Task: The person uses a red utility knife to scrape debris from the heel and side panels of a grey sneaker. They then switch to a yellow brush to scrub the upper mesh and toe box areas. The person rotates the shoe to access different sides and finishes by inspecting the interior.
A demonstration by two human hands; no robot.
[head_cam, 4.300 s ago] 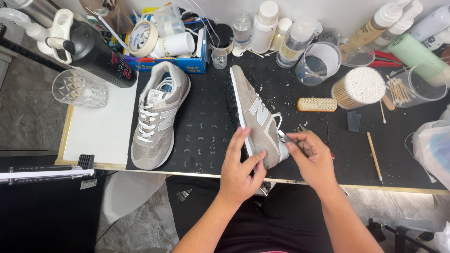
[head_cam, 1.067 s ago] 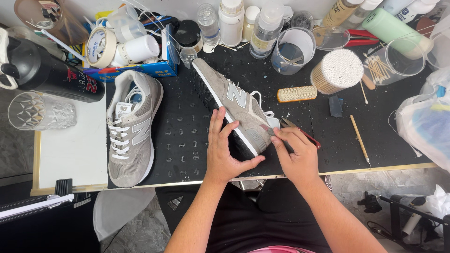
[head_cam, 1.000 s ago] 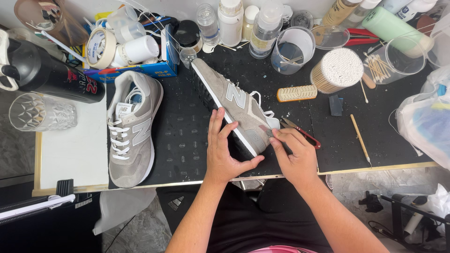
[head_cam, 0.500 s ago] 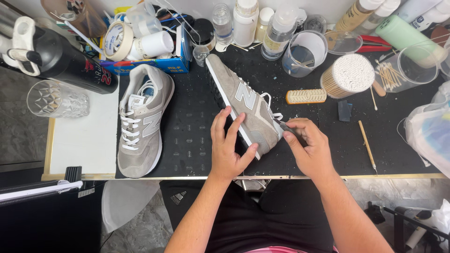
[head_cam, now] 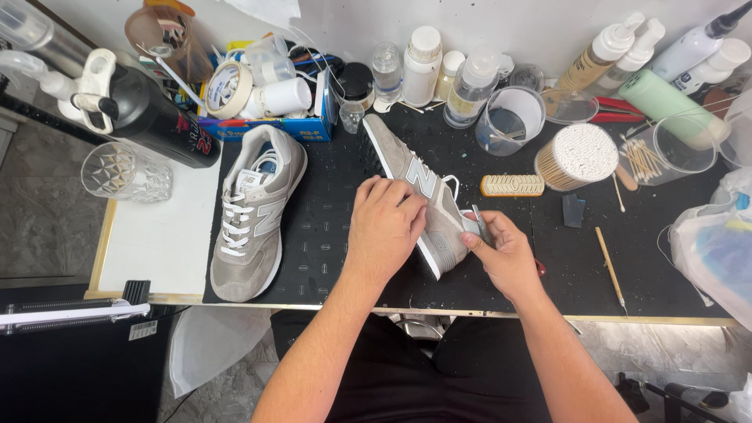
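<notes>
Black mat [head_cam: 329, 235], left hand [head_cam: 385, 227] flat on sneaker [head_cam: 419, 192], right hand [head_cam: 505, 254] pinching heel

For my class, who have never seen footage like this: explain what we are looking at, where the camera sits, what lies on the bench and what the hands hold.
There is one view, from a camera worn on a person's head, looking down at their own bare hands over a black mat. The left hand presses a grey sneaker lying on its side. The right hand pinches a small grey tool against the shoe's heel end; its kind is unclear. A second grey sneaker stands upright to the left. Behind are bottles, a tub of cotton swabs, a tape roll and a drinking glass.
</notes>
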